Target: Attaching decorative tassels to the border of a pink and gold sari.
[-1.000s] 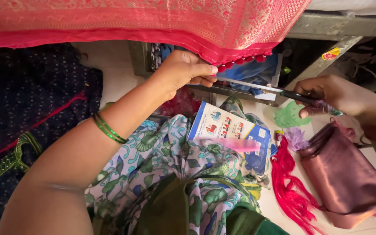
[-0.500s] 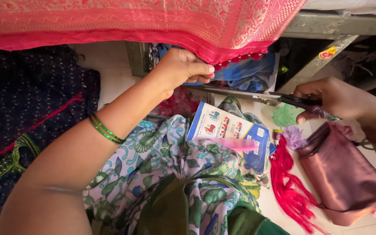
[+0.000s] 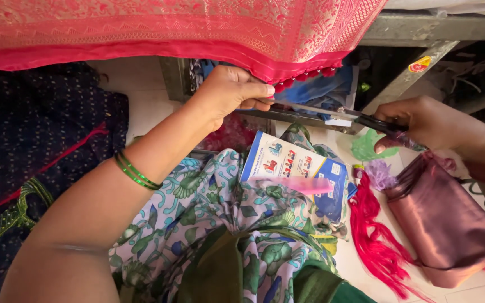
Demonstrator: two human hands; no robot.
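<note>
The pale tiled floor (image 3: 360,264) lay crowded with cloth and sewing bits, with a grey metal frame (image 3: 411,73) running across the upper right. Only the head view was given.

In it, a red and gold brocade cloth (image 3: 169,28) hung across the top, its lower hem ending in a row of small red bobbles (image 3: 304,78). The left hand (image 3: 228,92), a pair of green bangles (image 3: 136,171) on its wrist, had its fingers pinched together on that hem just beside the bobbles. The right hand (image 3: 422,120) had its fingers closed round the handles of a pair of scissors (image 3: 332,112), whose long blades reached leftward until their tip lay close under the left thumb.

Below sat a floral printed fabric (image 3: 220,213), a small blue and white box (image 3: 296,174), a bundle of bright pink thread (image 3: 374,235) and a mauve satin pouch (image 3: 444,224). A dark dotted garment (image 3: 40,129) filled the left.

The likeliest slip, by my judgement, was the blade tip nicking the left thumb, since steel and skin were so near. A cut too high could also bite the woven hem rather than the trim.

Free room was slim: the frame hemmed in the right elbow, and the heaped fabric sat close beneath both forearms.
</note>
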